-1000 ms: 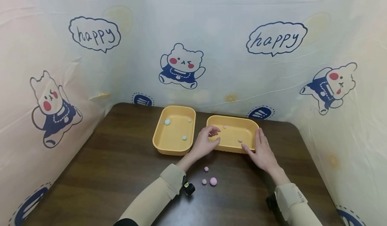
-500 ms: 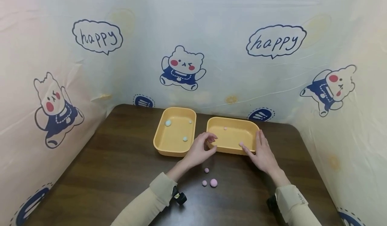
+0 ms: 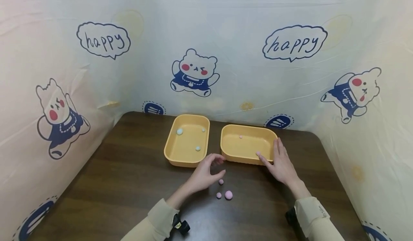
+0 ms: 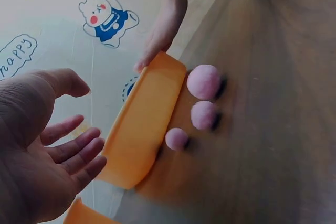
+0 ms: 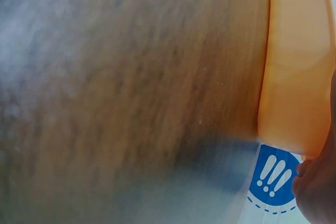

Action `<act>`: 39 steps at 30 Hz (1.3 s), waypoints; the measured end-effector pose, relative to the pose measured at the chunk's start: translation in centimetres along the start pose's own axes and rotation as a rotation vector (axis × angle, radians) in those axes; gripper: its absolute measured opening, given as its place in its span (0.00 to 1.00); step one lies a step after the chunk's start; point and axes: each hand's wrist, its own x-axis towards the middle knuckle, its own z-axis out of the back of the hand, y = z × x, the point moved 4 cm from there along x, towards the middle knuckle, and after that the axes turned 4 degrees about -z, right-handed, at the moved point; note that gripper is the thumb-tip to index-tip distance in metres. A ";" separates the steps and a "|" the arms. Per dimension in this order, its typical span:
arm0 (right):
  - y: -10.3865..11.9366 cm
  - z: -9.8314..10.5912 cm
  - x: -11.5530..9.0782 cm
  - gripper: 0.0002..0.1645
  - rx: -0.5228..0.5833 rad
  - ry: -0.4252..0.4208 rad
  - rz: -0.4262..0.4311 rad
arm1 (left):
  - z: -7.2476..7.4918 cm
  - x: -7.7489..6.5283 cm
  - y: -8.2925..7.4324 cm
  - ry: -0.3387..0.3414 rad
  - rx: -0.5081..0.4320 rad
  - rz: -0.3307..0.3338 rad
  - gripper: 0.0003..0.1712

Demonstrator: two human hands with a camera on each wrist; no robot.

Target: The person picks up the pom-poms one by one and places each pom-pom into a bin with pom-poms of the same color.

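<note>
1. Yellow tray [image 3: 188, 140] with three pale blue balls [image 3: 179, 131] inside.
2. Left hand [image 3: 202, 175], loosely curved, thumb well parted from the fingers, holding nothing.
3. Three loose pink balls [image 3: 228, 195] on the brown table [image 3: 129, 183], near that hand.
4. Sideways yellow tray [image 3: 246, 146], two small pink balls [image 3: 240, 136] inside.
5. Right hand [image 3: 284, 167], fingers nearly straight against this tray's right end, thumb spread at its front rim.

On the table [image 3: 129, 183], the left tray [image 3: 187, 141] holds three balls [image 3: 179, 131]. Beside it, the right tray [image 3: 246, 146] holds two balls [image 3: 240, 136]. Three loose balls [image 3: 228, 195] lie before the right tray, near the left hand [image 3: 204, 173]. The right hand [image 3: 283, 166] is at that tray's right end.
</note>
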 end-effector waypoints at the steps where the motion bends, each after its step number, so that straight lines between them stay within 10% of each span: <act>1: 0.0 0.0 0.0 0.72 -0.001 0.003 0.000 | -0.2 -0.4 0.9 -0.005 0.003 -0.017 0.21; 7: 0.0 0.0 0.0 0.71 0.005 0.003 0.006 | -1.7 -2.1 6.0 -0.022 0.046 -0.049 0.23; 14: -0.1 0.0 -0.1 0.72 0.014 0.007 0.002 | -1.1 -3.8 4.2 0.035 0.105 -0.109 0.26; 23: -0.3 0.1 -0.2 0.71 0.002 0.007 -0.003 | -2.5 -5.6 6.5 0.109 0.104 0.037 0.30; 39: 0.0 0.1 -0.1 0.71 0.011 0.025 -0.009 | -3.1 -6.6 5.6 0.215 0.044 0.025 0.28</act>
